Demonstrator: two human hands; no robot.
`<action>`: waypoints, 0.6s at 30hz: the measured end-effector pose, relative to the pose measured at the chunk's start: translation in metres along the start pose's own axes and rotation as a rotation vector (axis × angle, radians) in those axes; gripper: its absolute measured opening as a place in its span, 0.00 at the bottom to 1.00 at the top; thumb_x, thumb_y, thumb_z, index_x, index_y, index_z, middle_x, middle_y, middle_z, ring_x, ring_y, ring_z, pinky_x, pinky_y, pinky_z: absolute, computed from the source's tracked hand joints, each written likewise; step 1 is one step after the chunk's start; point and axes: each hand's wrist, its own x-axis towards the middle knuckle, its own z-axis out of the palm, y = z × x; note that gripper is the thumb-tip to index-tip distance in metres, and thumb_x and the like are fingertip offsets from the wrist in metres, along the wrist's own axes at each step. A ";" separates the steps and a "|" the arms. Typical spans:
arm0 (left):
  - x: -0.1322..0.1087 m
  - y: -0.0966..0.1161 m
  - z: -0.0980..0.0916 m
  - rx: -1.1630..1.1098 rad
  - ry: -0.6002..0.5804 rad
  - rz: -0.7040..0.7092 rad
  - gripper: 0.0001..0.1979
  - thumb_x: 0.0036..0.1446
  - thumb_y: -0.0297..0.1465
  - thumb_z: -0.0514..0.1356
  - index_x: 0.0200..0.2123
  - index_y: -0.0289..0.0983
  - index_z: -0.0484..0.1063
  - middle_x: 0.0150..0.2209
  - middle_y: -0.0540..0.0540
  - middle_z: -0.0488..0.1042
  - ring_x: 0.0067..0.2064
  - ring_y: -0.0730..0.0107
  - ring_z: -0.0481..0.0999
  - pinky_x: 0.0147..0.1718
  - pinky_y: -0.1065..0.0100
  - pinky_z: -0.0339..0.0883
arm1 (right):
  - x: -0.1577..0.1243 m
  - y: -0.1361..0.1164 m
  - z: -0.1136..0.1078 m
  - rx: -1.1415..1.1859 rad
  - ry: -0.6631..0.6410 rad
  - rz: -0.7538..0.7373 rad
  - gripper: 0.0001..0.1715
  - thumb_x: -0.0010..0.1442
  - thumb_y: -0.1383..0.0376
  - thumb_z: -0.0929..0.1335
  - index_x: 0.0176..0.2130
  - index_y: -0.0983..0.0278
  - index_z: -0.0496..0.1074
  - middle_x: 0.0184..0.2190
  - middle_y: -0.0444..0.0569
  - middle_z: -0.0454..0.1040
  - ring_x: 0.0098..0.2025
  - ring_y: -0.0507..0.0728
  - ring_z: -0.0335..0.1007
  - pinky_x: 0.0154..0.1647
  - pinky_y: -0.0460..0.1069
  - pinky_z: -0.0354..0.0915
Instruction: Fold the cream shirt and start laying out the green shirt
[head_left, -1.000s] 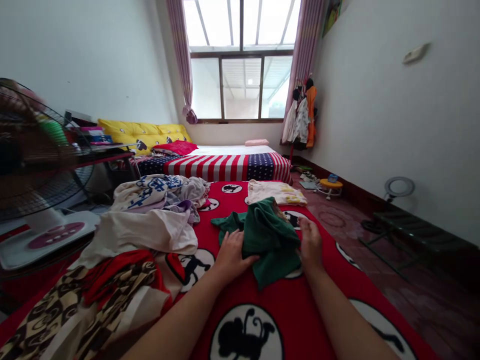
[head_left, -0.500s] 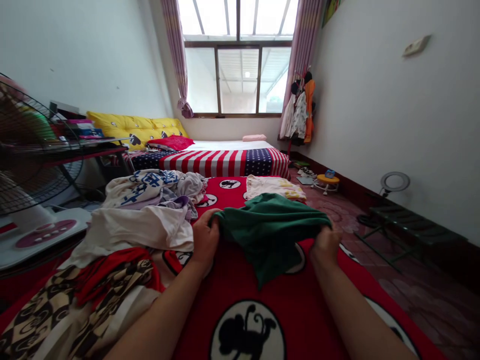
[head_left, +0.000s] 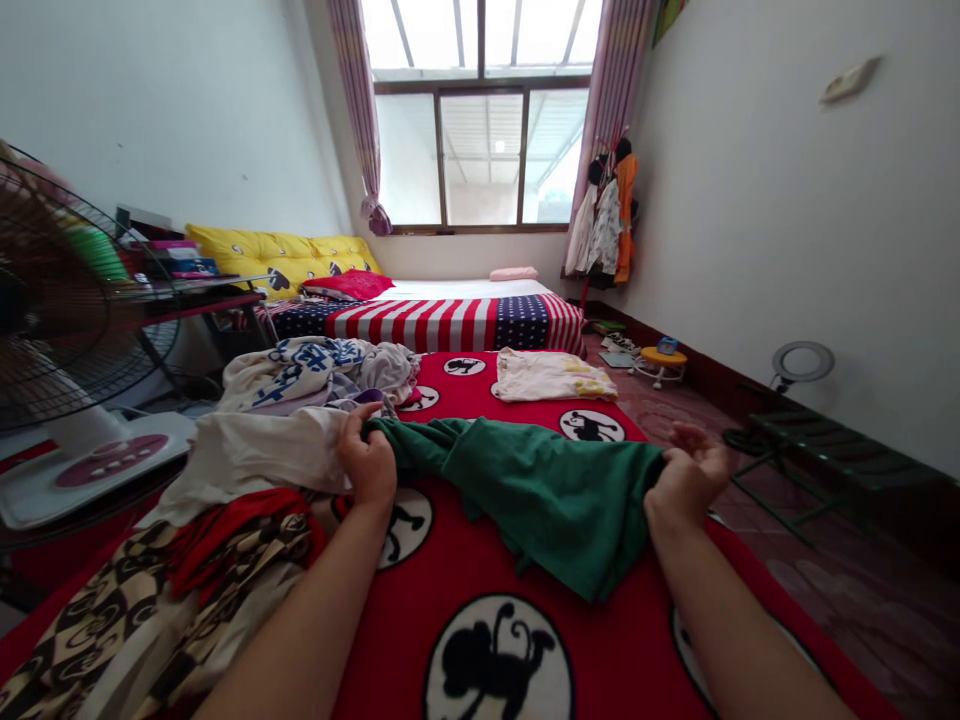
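A dark green cloth garment (head_left: 540,500) lies stretched across the red monkey-print bedcover (head_left: 465,560), with its middle sagging towards me. My left hand (head_left: 366,462) grips its narrow left end in a fist, beside a heap of white clothing (head_left: 262,455). At the far right end of the cloth, my right hand (head_left: 686,475) lies palm up with its fingers apart. The green edge touches the side of that hand, but the fingers do not close on it. A folded cream garment (head_left: 551,376) lies further ahead on the cover.
Piled clothes (head_left: 225,560) in red, white and checked prints fill the left of the bed. An electric fan (head_left: 64,300) stands further left. Beyond lies a bed with flag-pattern bedding (head_left: 442,322). To the right, past the bed edge, are a tiled floor (head_left: 847,600) and a folding stool (head_left: 825,450).
My hands have moved apart, pulling the green garment out wider and flatter. The left hand has shifted left and still grips it. The right hand has opened and turned palm up.
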 end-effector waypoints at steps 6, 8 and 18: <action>-0.019 0.036 0.004 0.135 -0.417 0.386 0.13 0.53 0.22 0.52 0.29 0.40 0.75 0.34 0.48 0.78 0.42 0.62 0.75 0.50 0.59 0.61 | -0.087 -0.037 0.013 -0.381 -0.990 -0.356 0.16 0.55 0.60 0.69 0.44 0.59 0.73 0.43 0.50 0.75 0.47 0.61 0.70 0.53 0.58 0.63; -0.029 0.042 0.007 0.181 -0.544 0.454 0.13 0.55 0.22 0.52 0.33 0.40 0.75 0.35 0.48 0.78 0.41 0.62 0.75 0.49 0.59 0.61 | -0.109 -0.034 0.014 -0.509 -1.250 -0.415 0.27 0.48 0.59 0.74 0.48 0.59 0.72 0.52 0.53 0.72 0.54 0.65 0.66 0.56 0.61 0.59; -0.046 0.043 0.008 0.165 -0.880 0.439 0.37 0.54 0.50 0.59 0.62 0.39 0.57 0.58 0.39 0.68 0.58 0.54 0.66 0.60 0.52 0.51 | -0.084 -0.018 0.015 -0.159 -0.857 0.274 0.13 0.56 0.54 0.68 0.34 0.60 0.71 0.27 0.44 0.76 0.31 0.58 0.73 0.34 0.52 0.69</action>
